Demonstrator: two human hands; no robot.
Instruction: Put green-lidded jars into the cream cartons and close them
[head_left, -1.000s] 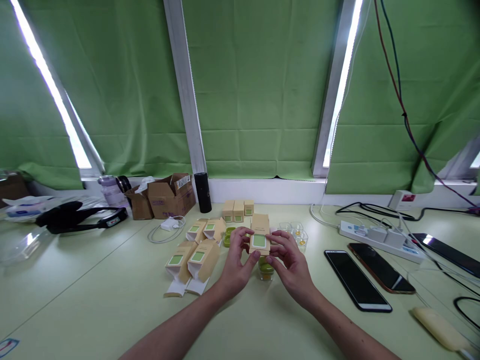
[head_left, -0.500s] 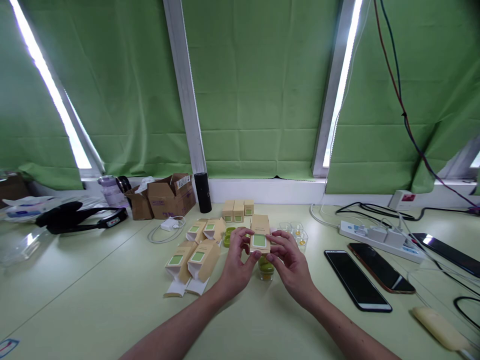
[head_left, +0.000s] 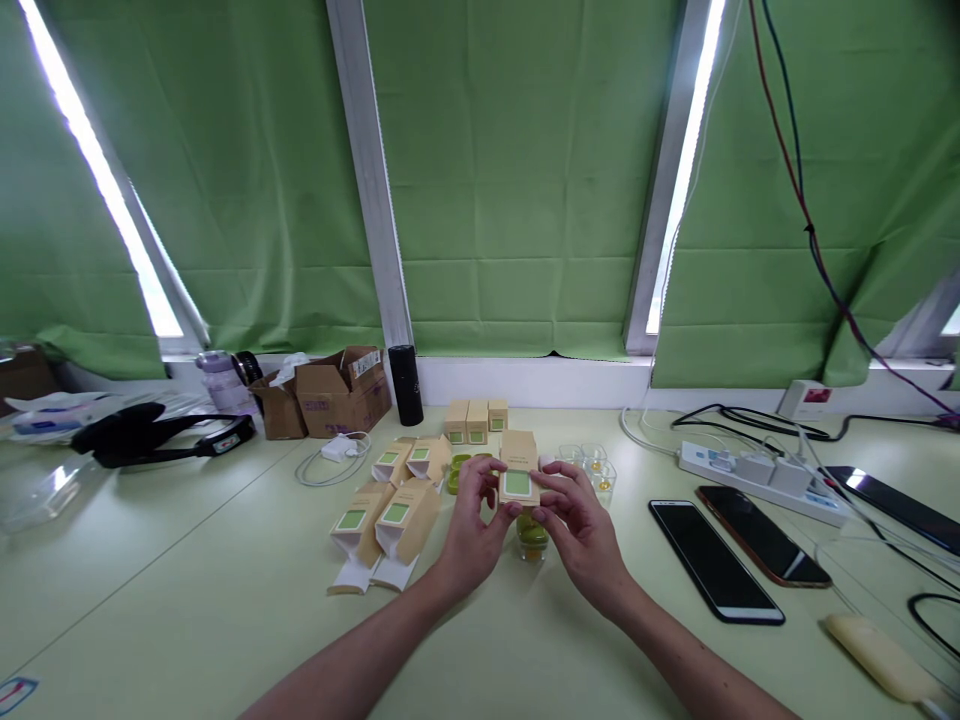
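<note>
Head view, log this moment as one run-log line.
left hand: grips tan carton | right hand: grips same carton | green jar: on table under carton | open cartons: left

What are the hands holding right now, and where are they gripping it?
Both hands hold one small tan cardboard box with a green square label. The left hand pinches its left side and the right hand its right side, near the lower end.

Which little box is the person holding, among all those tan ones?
On the pale green table, in front of the middle window post, tan cartons lie in a cluster. The held carton is pinched between the left hand and right hand, over a green jar; it alone is lifted.
</note>
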